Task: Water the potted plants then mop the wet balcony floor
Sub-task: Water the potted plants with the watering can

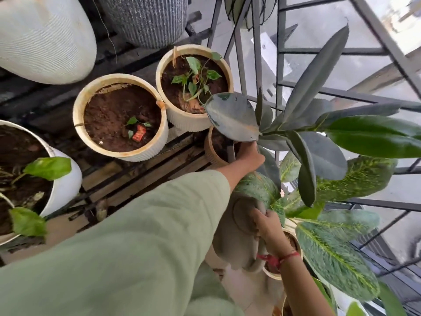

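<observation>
My right hand (268,226) grips a grey-beige watering jug (234,238) by its rim, and the jug is tilted beside a speckled-leaf plant (337,254) in a cream pot (272,276). My left hand (249,157), in a pale green sleeve, reaches under the dark leaves of a rubber plant (319,153). It sits by the plant's stem, above a small ribbed brown pot (210,153). A leaf hides its fingers. No water stream is visible.
Two cream ribbed pots (78,115) (193,124) with small seedlings stand on a dark slatted wooden rack (136,174). A white pot (66,185) is at the left, with larger planters (45,42) behind. A metal railing (281,65) closes the right side. Beige floor tile (246,290) shows below.
</observation>
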A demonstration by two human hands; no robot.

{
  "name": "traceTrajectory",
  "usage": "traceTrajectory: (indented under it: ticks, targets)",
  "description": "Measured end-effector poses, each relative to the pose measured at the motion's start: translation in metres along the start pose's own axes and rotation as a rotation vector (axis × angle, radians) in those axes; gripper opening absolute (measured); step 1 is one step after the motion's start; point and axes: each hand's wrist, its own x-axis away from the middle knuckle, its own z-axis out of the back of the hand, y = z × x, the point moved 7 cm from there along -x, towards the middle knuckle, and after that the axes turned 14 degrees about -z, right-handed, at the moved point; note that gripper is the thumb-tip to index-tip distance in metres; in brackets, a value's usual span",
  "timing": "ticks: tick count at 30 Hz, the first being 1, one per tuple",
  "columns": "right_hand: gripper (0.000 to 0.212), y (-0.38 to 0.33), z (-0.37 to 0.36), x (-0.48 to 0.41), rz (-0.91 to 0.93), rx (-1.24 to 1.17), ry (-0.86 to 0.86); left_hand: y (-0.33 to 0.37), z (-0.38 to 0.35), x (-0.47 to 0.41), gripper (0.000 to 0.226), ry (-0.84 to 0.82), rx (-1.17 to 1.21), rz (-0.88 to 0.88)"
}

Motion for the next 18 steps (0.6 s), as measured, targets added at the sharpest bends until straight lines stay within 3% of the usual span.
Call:
traceTrajectory:
  ticks: [6,10,13,17,18]
  targets:
    - [0.026,-0.024,0.000,0.002,0.006,-0.068,-0.007,0.012,-0.001,0.003,0.062,-0.120,-0.053,0.030]
    - [0.024,-0.017,0.001,0.010,0.002,-0.033,-0.019,0.020,0.004,-0.003,0.093,-0.128,-0.015,-0.028]
    - [0.032,0.003,0.004,0.008,-0.031,-0.027,-0.005,0.024,0.008,-0.004,0.107,-0.065,0.156,0.033]
    - [0.033,0.029,0.011,0.010,-0.067,-0.020,-0.011,0.041,0.028,-0.005,0.080,0.068,0.375,0.063]
    - [0.030,0.035,0.015,0.011,-0.074,-0.021,-0.004,0.046,0.036,0.000,0.073,0.116,0.533,0.111]
